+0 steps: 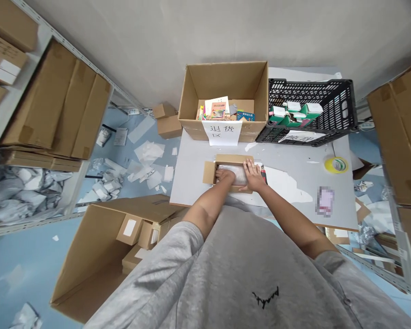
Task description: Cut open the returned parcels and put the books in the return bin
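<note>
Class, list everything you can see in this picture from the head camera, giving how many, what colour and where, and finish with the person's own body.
table: 1, pale grey, centre
small box: 1, brown cardboard, on the table
wrapped packet: 1, whitish plastic, in the small box
big open box: 1, brown cardboard, far end of the table
books: several, multicoloured, in the big open box
paper sign: 1, white, on the big open box
crate: 1, black plastic, beside the big open box
small cartons: several, green and white, in the crate
tape roll: 1, yellow, on the table
paper scraps: many, white, on the floor
left hand: 1, bare, on the wrapped packet
right hand: 1, bare, at the small box
</note>
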A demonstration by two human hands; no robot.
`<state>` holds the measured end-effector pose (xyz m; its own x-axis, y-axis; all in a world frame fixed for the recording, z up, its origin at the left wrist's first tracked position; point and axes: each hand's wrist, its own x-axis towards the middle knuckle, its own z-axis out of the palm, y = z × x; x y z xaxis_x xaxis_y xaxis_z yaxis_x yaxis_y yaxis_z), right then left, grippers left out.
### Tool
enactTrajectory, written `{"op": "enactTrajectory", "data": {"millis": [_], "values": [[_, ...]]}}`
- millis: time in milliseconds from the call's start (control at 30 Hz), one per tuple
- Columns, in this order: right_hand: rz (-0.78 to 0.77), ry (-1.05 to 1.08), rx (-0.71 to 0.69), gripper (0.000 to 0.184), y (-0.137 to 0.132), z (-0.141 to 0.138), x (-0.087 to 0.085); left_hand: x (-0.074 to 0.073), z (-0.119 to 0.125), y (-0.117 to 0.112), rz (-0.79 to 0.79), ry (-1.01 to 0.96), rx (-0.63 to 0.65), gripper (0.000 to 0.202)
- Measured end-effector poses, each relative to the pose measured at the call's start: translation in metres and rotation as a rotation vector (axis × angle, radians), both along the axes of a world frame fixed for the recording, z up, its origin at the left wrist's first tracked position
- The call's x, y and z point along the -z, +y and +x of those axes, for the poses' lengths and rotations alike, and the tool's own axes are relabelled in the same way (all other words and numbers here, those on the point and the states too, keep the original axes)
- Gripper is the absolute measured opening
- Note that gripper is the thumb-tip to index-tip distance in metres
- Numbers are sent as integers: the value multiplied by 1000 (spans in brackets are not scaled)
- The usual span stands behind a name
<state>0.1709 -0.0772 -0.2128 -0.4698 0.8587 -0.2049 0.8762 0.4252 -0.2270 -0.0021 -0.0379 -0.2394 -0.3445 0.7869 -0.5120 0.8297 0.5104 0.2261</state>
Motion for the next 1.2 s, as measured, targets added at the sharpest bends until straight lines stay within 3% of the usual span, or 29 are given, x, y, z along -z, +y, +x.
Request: {"op": "enactTrajectory", "data": {"millis": [167, 400, 500, 633, 767, 933, 1067, 1200], "values": [[8, 11, -4, 153, 0, 1, 4, -14, -2, -9, -68, 136, -128, 38], [11, 7, 4, 155, 1, 1, 6, -40, -15, -27, -24, 98, -25, 36], [12, 11, 5, 155, 0, 1, 5, -58, -18, -31, 47, 90, 95, 35], [16, 24, 14, 151, -2, 2, -3, -85, -23, -35, 229, 91, 406, 37], [8, 75, 43, 120, 0, -6, -18, -101, -31, -35, 365, 11, 598, 35], [54, 212, 136, 60, 9, -25, -31, -101, -44, -34, 449, -115, 682, 23], [69, 249, 231, 40, 21, -28, -35, -96, -57, -38, 512, -222, 648, 26], [56, 257, 294, 31, 28, -20, -38, -93, -70, -43, 502, -334, 653, 35]]}}
